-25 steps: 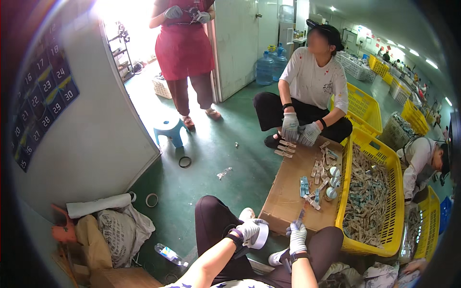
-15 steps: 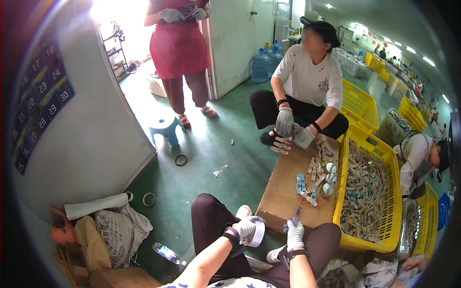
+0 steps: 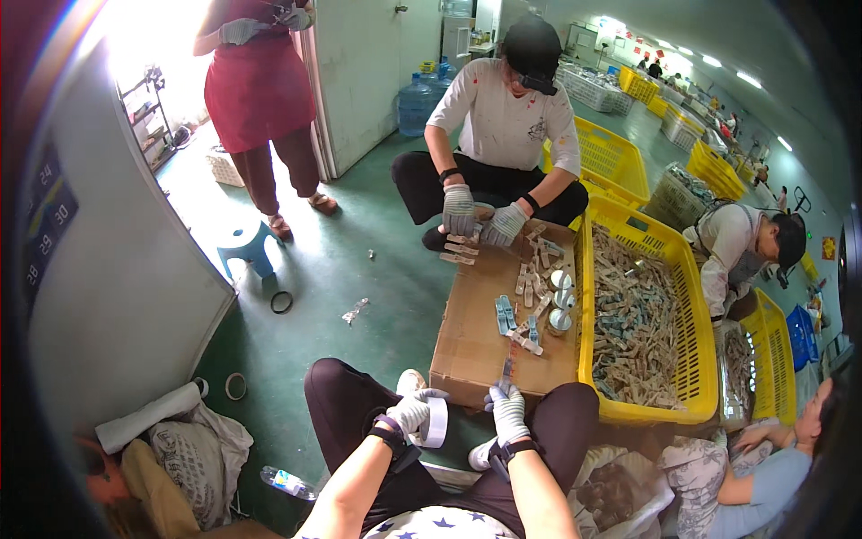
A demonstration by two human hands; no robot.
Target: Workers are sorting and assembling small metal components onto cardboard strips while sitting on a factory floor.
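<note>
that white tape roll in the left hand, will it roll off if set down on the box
Probably, if set on its edge: the tape roll is a round ring, and the box top looks smooth and flat. Laid on its side it should stay. It looks light, since the left hand holds it loosely by gloved fingertips.

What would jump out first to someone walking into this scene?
The big yellow crate at right, heaped with small packets, beside a flat cardboard box used as a worktable. At the bottom, the gloved left hand holds a white tape roll, the right hand a thin strip. A seated co-worker sorts pieces opposite.
</note>
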